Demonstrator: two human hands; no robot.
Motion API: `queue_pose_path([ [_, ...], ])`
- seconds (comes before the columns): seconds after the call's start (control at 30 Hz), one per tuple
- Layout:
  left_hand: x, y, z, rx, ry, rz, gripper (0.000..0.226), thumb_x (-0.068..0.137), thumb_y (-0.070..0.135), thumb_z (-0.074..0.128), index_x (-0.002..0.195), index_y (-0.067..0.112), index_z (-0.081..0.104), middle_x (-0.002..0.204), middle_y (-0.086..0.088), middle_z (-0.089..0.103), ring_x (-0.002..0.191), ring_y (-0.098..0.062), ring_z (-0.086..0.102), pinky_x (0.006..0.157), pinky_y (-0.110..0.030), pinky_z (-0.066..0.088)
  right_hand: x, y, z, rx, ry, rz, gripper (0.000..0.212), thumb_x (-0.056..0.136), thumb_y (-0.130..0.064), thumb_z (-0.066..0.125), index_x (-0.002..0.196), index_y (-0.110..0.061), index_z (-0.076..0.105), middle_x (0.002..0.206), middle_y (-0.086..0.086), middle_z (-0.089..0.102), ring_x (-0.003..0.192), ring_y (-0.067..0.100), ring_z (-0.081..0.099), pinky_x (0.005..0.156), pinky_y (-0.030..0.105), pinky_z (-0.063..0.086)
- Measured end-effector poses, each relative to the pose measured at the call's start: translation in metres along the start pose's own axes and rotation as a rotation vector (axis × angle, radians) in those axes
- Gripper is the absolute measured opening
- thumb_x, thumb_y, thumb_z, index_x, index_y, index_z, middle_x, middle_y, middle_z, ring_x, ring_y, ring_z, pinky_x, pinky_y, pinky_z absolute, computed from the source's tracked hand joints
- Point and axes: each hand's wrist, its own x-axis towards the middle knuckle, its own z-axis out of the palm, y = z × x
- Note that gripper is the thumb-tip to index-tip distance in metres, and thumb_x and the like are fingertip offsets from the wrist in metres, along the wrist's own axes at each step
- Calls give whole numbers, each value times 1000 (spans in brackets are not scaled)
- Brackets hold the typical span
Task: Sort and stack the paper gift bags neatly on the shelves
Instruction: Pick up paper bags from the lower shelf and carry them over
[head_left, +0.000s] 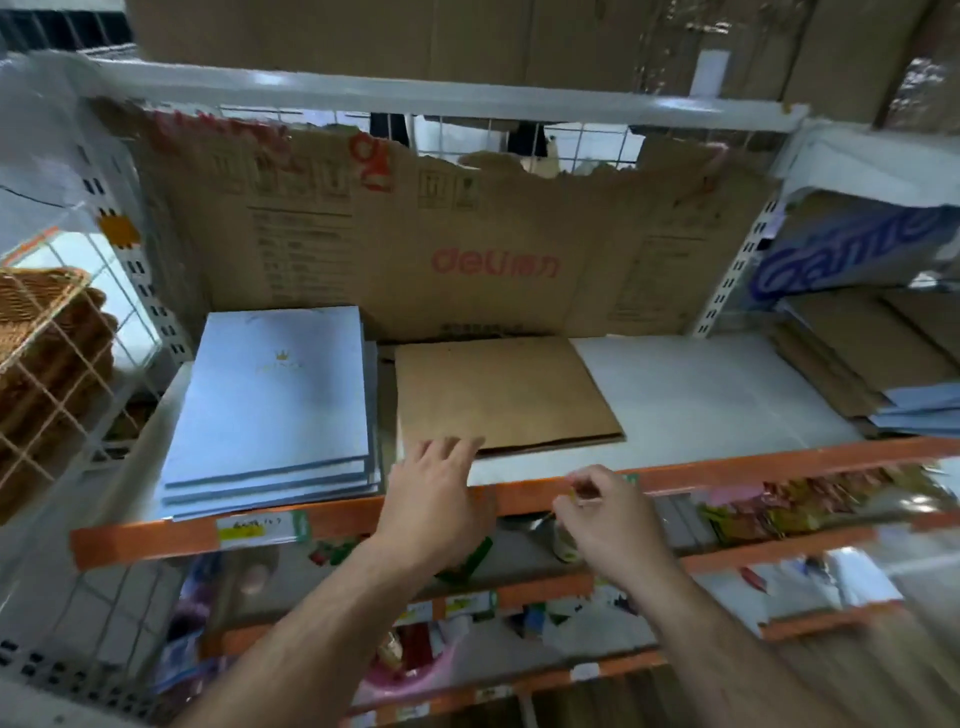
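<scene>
— Brown paper gift bag (506, 395) lies flat in the middle of the white shelf (701, 395), just beside the stack of pale blue gift bags (270, 405) and near the orange front rail (727, 470). In the head view, your risk is the corner: you touch the bag at one end only, so a push is likely to turn it rather than slide it straight.

— And if it turns, it may ride against the blue stack. Those bags are a little fanned at the front, and I judge that a nudge from your wrist could spread them further.

— Thin paper, too. Its near edge looks slightly lifted, so pressing forward could buckle or crease it.

— How does your grip stand?

— Your left hand (434, 499) is spread, with the fingers nearly straight and the fingertips (447, 449) resting on the bag's near left corner. You clasp nothing.

— Your right hand (602, 514) hovers in front of the rail, apart from the bag. Its fingers are curled, with thumb and forefinger close together. Blur hides whether you pinch something small there, so I cannot tell.

— Then put that hand on the other near corner before you square anything. The mixed pile of brown and blue bags (883, 384) at the right is not yet sorted.
</scene>
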Motion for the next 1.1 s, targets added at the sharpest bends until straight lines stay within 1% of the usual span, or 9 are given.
queue_pose_path([
  [0.07, -7, 12, 11, 1, -19, 68, 66, 92, 47, 56, 152, 32, 32, 148, 6, 45, 134, -21, 37, 110, -37, 34, -18, 14, -6, -106, 6, -14, 33, 92, -41, 61, 124, -35, 58, 121, -9, 62, 107, 9, 60, 88, 30, 51],
  [0.13, -14, 25, 20, -30, -41, 115, 68, 90, 50, 54, 152, 32, 33, 149, 6, 45, 135, -21, 36, 110, -38, 33, -33, 31, -14, -196, 39, -30, 47, 91, -43, 61, 137, -35, 52, 138, -9, 50, 122, 10, 50, 97, 32, 48],
  [0.2, -20, 40, 28, -46, -71, 169, 66, 89, 51, 52, 150, 34, 33, 147, 7, 46, 132, -21, 37, 110, -39, 35, -45, 50, -24, -234, 50, -23, 55, 90, -46, 62, 142, -36, 48, 144, -9, 43, 128, 11, 45, 103, 33, 45],
  [0.27, -25, 57, 33, -36, -90, 225, 64, 87, 52, 52, 146, 35, 34, 144, 8, 46, 129, -20, 39, 109, -39, 36, -56, 66, -35, -232, 56, 5, 59, 89, -48, 62, 144, -37, 44, 148, -9, 38, 130, 13, 44, 106, 34, 43],
  [0.43, -27, 108, 41, -11, -122, 294, 67, 92, 53, 52, 152, 34, 28, 153, 7, 37, 138, -21, 29, 115, -40, 27, -70, 104, -67, -220, 136, 14, 61, 90, -48, 61, 146, -38, 40, 149, -10, 32, 135, 12, 36, 105, 30, 38],
  [0.7, -25, 218, 76, 37, -145, 332, 70, 90, 53, 54, 152, 37, 27, 155, 8, 33, 141, -22, 25, 119, -43, 23, -69, 184, -145, -188, 191, -5, 60, 91, -47, 61, 146, -36, 40, 148, -10, 34, 133, 12, 36, 102, 29, 37],
  [0.83, -20, 295, 100, 59, -133, 305, 68, 91, 50, 52, 152, 33, 29, 154, 7, 34, 141, -23, 26, 118, -42, 25, -61, 232, -207, -189, 199, -22, 57, 91, -45, 60, 144, -37, 42, 146, -8, 37, 133, 15, 37, 104, 34, 39],
  [0.93, -16, 353, 118, 20, -107, 305, 64, 91, 46, 52, 151, 33, 32, 154, 9, 35, 140, -21, 26, 117, -40, 24, -54, 267, -253, -185, 238, -43, 55, 91, -46, 58, 143, -35, 44, 144, -8, 40, 132, 14, 38, 105, 33, 39],
  [1.1, -2, 419, 147, 30, -132, 270, 65, 92, 51, 51, 151, 32, 32, 152, 7, 38, 137, -22, 28, 115, -43, 30, -42, 311, -313, -176, 242, -34, 53, 93, -48, 55, 142, -33, 45, 144, -8, 42, 132, 14, 39, 105, 32, 39],
])
